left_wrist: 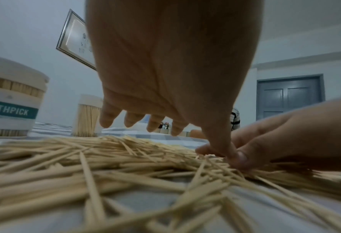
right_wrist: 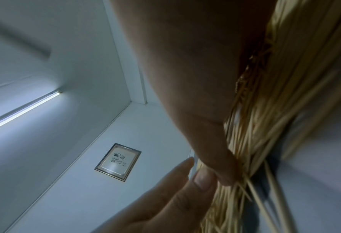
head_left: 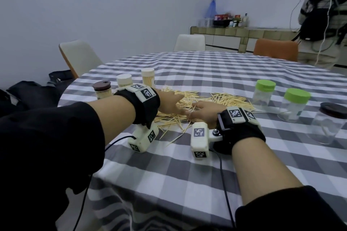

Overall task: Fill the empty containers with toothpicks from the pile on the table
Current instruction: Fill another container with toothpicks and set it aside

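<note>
Head view: the toothpick pile [head_left: 202,103] lies mid-frame on the checked tablecloth [head_left: 187,165], with the green-lidded jars [head_left: 262,95] at right. The left hand [head_left: 169,103] is spread flat over it; the right hand [head_left: 204,111] meets it thumb to thumb.

Left wrist view: left hand [left_wrist: 165,71] fingers splayed, right hand [left_wrist: 285,138] curling into sticks [left_wrist: 105,157] lying crisscross, without a shared axis.

Right wrist view: sticks [right_wrist: 265,126] run roughly parallel along the palm. I would rake them together and align them before lifting.
</note>
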